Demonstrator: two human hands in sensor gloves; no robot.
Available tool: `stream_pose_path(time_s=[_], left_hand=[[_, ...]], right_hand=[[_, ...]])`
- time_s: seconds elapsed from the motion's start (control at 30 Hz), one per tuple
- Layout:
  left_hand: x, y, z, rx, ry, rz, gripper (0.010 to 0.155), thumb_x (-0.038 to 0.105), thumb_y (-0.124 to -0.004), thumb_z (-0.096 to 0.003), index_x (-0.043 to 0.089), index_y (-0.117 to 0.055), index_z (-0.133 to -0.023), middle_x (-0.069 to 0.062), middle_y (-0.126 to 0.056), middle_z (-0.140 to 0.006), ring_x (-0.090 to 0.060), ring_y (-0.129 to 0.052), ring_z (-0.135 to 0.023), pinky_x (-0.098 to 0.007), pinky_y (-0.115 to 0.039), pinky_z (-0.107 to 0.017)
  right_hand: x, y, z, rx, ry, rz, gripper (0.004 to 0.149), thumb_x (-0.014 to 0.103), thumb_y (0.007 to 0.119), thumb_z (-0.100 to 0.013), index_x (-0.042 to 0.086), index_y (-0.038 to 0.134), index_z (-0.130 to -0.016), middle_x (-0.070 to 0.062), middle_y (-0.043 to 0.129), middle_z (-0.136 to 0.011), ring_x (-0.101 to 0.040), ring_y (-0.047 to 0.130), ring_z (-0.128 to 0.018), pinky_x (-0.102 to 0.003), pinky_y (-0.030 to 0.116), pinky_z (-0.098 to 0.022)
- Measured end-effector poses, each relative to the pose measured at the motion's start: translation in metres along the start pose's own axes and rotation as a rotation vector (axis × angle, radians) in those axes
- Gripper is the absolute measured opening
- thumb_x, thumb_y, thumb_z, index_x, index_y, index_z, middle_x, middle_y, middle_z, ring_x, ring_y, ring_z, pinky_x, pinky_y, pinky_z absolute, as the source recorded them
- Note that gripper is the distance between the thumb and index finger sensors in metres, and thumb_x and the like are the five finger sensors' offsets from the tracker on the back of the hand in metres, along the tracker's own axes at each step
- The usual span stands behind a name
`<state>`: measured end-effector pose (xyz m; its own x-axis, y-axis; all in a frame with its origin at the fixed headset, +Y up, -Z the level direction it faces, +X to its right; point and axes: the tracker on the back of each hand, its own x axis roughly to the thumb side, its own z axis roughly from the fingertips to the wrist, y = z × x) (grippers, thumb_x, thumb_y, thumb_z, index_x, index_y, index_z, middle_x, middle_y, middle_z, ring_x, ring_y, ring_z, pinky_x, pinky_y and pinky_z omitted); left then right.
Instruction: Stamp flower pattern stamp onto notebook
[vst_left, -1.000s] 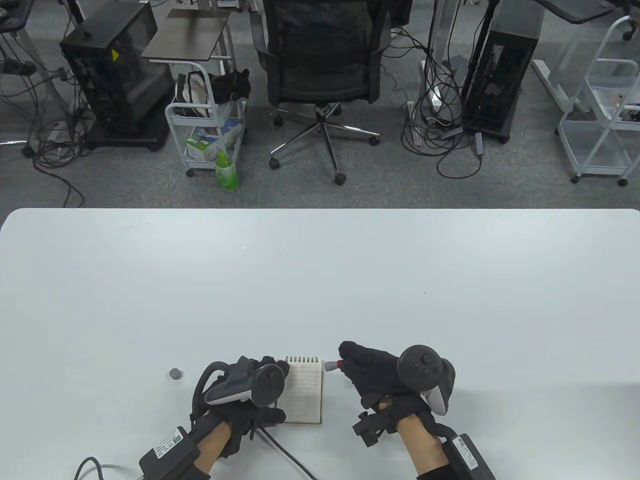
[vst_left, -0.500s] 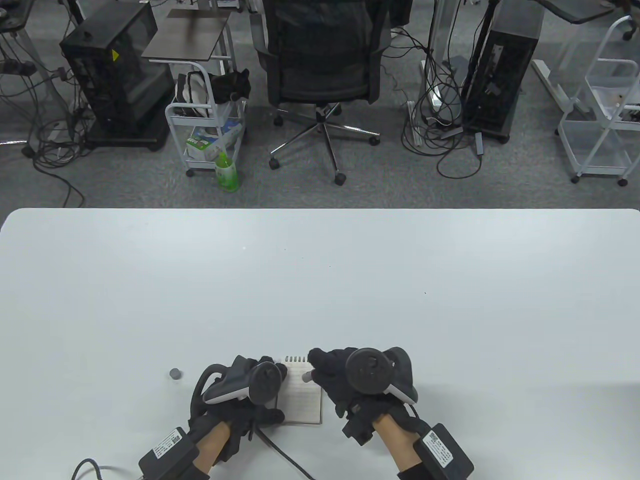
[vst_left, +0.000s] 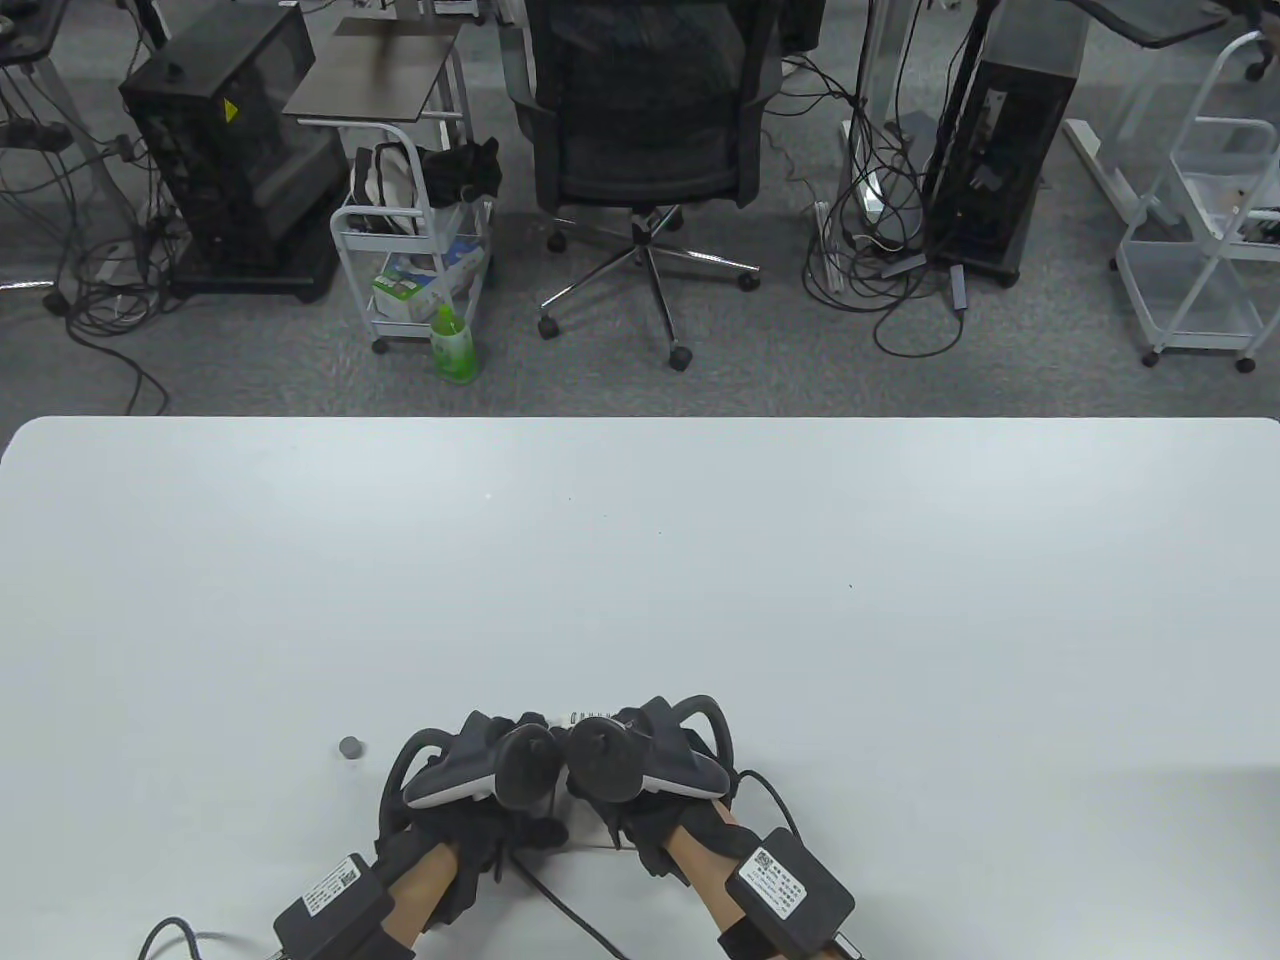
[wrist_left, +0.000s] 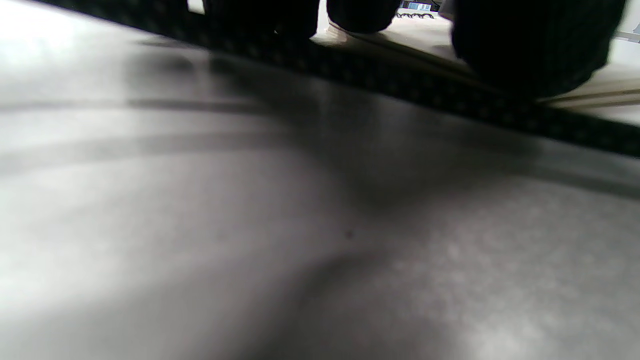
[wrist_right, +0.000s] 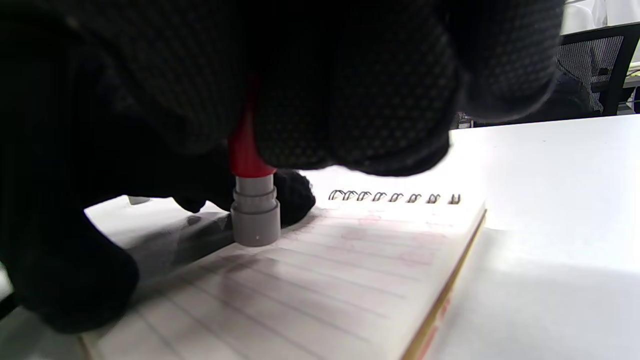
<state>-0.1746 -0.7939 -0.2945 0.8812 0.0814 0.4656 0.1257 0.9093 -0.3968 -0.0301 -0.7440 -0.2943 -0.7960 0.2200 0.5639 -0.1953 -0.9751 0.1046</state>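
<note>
Working surface: your wide white counter (vst_left: 640, 560) carries everything, and both hands sit at its near edge.
Notebook: the small spiral-bound notebook with lined cream pages (wrist_right: 320, 280) lies flat between your hands; from the table view only its wire binding peeks out.
Left hand: your black-gloved left hand (vst_left: 490, 775) rests on the notebook's left side, fingertips (wrist_left: 530, 45) pressing on the page edge; I cannot tell how far its fingers are spread.
Right hand: your black-gloved right hand (vst_left: 640, 770) is curled over the page, its fingers (wrist_right: 350, 100) pinching the stamp.
Stamp: the red-handled stamp with a grey cylindrical base (wrist_right: 255, 210) stands upright, base touching the page near the binding.
Cap: a small grey round cap (vst_left: 351, 747) lies on the counter, left of your left hand.
</note>
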Motion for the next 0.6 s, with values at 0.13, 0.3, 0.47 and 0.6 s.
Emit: stream_pose_path(time_s=[0.13,0.3,0.47,0.6], left_hand=[[0.0003,-0.0002,0.0,0.004,0.0,-0.001,0.09,0.062,-0.073,-0.0338,0.023,-0.039,-0.107,-0.011,-0.035,-0.112,-0.038,-0.043,-0.099,-0.063,-0.048,-0.066],[0.0009,-0.0001,0.0,0.006,0.001,-0.005,0.09,0.062,-0.073,-0.0339,0.022,-0.039,-0.107,-0.011,-0.035,-0.112,-0.039,-0.043,-0.099,-0.063,-0.048,-0.066],[0.0011,-0.0003,0.0001,0.006,0.003,-0.006,0.09,0.062,-0.073,-0.0339,0.023,-0.039,-0.107,-0.011,-0.035,-0.112,-0.039,-0.043,-0.099,-0.063,-0.048,-0.066],[0.0013,-0.0004,-0.0002,0.006,0.002,-0.008,0.09,0.062,-0.073,-0.0337,0.022,-0.039,-0.107,-0.011,-0.035,-0.112,-0.039,-0.043,-0.099,-0.063,-0.049,-0.066]], right_hand=[[-0.0001,0.0007,-0.001,0.009,0.004,0.005,0.046,0.031,0.091,-0.037,0.016,0.089,-0.08,-0.015,0.096,-0.06,-0.03,0.101,-0.039,-0.056,0.078,-0.047],[0.0013,0.004,-0.0032,0.026,0.005,0.027,0.046,0.031,0.091,-0.037,0.016,0.089,-0.08,-0.015,0.096,-0.06,-0.03,0.1,-0.04,-0.056,0.078,-0.047],[0.0021,0.0046,-0.0034,0.018,0.003,0.03,0.046,0.031,0.091,-0.037,0.016,0.089,-0.08,-0.015,0.097,-0.059,-0.029,0.101,-0.039,-0.056,0.078,-0.046],[0.0038,0.0051,-0.0035,-0.006,-0.005,0.036,0.046,0.031,0.091,-0.036,0.014,0.09,-0.079,-0.016,0.099,-0.058,-0.029,0.105,-0.038,-0.054,0.081,-0.043]])
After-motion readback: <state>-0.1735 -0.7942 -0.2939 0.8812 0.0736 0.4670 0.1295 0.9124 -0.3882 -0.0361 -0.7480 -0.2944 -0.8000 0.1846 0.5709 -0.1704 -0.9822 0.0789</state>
